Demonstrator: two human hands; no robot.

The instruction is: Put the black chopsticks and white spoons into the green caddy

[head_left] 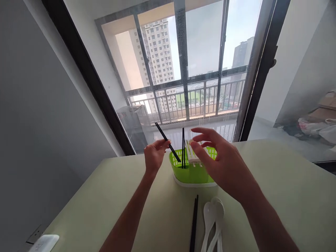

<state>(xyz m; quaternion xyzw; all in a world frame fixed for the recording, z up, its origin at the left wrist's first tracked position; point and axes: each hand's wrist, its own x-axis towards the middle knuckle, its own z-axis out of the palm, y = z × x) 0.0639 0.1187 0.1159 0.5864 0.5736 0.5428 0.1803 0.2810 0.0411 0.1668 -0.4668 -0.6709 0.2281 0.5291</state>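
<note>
At the lime-green oval plastic basket (196, 175): two slim black chopsticks (173, 151) slant over its left end; they could snag the upright black chopstick pair (183, 147) if crooked, or drop if your pinch loosens.
Left hand (154, 155): your thumb and fingers pinch the slanting two.
Right hand (223, 157): your fingers half spread, nothing visibly held; contact with the white slotted plastic rack (195, 161) cannot be told.

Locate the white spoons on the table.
In the head view, the white spoons lie at the bottom, just right of centre, immediately right of the loose black chopsticks and nearer than the lime-green plastic basket.
</note>
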